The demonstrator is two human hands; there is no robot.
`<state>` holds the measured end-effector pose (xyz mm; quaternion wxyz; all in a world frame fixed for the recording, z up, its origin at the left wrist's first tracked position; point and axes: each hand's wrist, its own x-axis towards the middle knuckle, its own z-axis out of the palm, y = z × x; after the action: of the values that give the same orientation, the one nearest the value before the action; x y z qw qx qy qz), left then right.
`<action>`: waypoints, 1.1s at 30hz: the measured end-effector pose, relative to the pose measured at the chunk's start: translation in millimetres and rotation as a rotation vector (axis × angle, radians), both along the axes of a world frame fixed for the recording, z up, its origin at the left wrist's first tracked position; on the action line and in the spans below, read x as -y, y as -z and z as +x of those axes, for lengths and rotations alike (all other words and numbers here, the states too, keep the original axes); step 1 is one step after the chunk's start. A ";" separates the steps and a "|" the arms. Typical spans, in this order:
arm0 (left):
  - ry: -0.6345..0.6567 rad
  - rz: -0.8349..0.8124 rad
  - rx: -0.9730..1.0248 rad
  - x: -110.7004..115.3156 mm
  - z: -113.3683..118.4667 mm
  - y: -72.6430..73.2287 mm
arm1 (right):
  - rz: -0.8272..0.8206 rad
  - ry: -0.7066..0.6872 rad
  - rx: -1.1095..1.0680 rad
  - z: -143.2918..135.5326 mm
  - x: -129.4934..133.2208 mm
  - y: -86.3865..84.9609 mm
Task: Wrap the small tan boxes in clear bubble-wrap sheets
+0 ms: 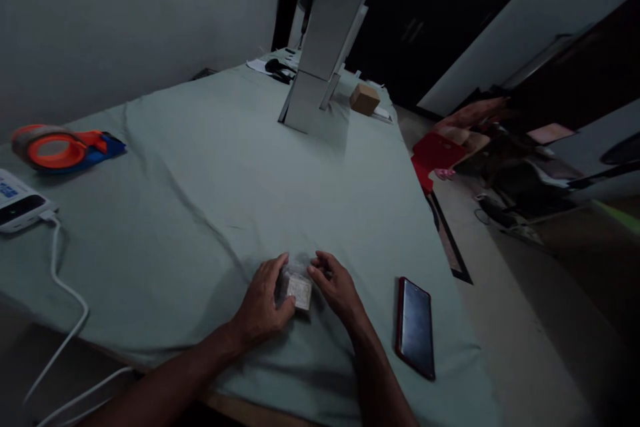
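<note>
Passable forward from the small pale box [299, 291] over a broad stretch of green cloth [240, 160], then blocked by the tall white panel [330, 33] (with a brown box [365, 99] to its right). Hemmed at left by the orange tape dispenser [77, 151] and corded white device [23, 207]; narrowed at right by the phone [416, 327].

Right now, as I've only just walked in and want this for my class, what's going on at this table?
A person has both bare hands at a small pale box on the cloth-covered table. The left hand curls around its left side, thumb at the near edge. The right hand is close on the other side; whether it touches is unclear. A phone lies to the right, a tape dispenser far left.
</note>
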<state>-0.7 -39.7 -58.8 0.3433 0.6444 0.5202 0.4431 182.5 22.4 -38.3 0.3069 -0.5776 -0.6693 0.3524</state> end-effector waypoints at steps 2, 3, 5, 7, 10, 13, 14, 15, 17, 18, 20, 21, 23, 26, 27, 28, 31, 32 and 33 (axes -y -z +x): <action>0.008 0.032 -0.019 0.6 -0.1 -0.2 | -0.032 -0.030 -0.020 -4.8 -3.0 -0.8; 0.011 0.051 -0.037 1.0 -0.4 -0.4 | -0.046 -0.047 -0.035 -7.8 -3.9 -1.2; 0.023 0.082 -0.090 2.0 -1.2 -0.6 | -0.071 -0.079 -0.070 -13.7 -4.3 -2.5; 0.031 0.096 -0.146 3.3 -1.5 -0.5 | -0.078 -0.085 -0.102 -18.4 -2.4 -5.0; 0.033 0.107 -0.193 4.4 -0.8 -0.2 | -0.050 -0.036 -0.146 -22.6 3.8 -11.6; 0.051 0.163 -0.162 3.4 -0.4 -1.6 | -0.012 0.019 -0.191 -25.4 9.0 -21.3; 0.059 0.194 -0.140 2.8 -0.8 -2.6 | -0.001 0.032 -0.206 -26.2 9.6 -24.8; 0.068 0.223 -0.112 2.2 -1.6 -4.0 | 0.011 0.044 -0.220 -26.8 9.6 -28.4; 0.087 0.258 -0.044 1.5 -4.0 -6.9 | 0.034 0.066 -0.246 -27.7 8.0 -35.6; 0.095 0.260 -0.005 1.4 -5.3 -8.3 | 0.043 0.074 -0.256 -27.9 6.6 -38.9; 0.107 0.225 0.076 1.5 -7.7 -10.4 | 0.060 0.080 -0.276 -28.2 3.0 -44.6; 0.108 0.194 0.115 1.5 -8.5 -11.2 | 0.071 0.083 -0.286 -28.3 0.8 -46.7; 0.105 0.116 0.197 1.0 -9.4 -12.2 | 0.092 0.086 -0.299 -28.6 -5.2 -48.8; 0.109 -0.017 0.326 -2.3 -9.3 -12.8 | 0.115 0.100 -0.289 -28.2 -17.9 -46.9; 0.111 -0.054 0.356 -4.0 -9.1 -12.6 | 0.118 0.107 -0.279 -27.3 -22.3 -45.4; 0.113 -0.090 0.374 -5.9 -8.9 -12.2 | 0.123 0.118 -0.268 -25.9 -26.0 -43.9; 0.100 -0.217 0.393 -12.2 -8.2 -10.0 | 0.169 0.189 -0.232 -19.1 -29.2 -40.2; 0.097 -0.264 0.406 -14.3 -8.0 -9.3 | 0.191 0.225 -0.218 -16.5 -26.7 -39.4; 0.095 -0.307 0.428 -16.2 -8.0 -8.9 | 0.208 0.255 -0.197 -14.3 -22.5 -38.8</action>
<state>-8.7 -23.5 -49.8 0.5597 0.5000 0.4660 0.4686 168.3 44.9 0.4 0.4712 -0.5856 -0.5902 0.2945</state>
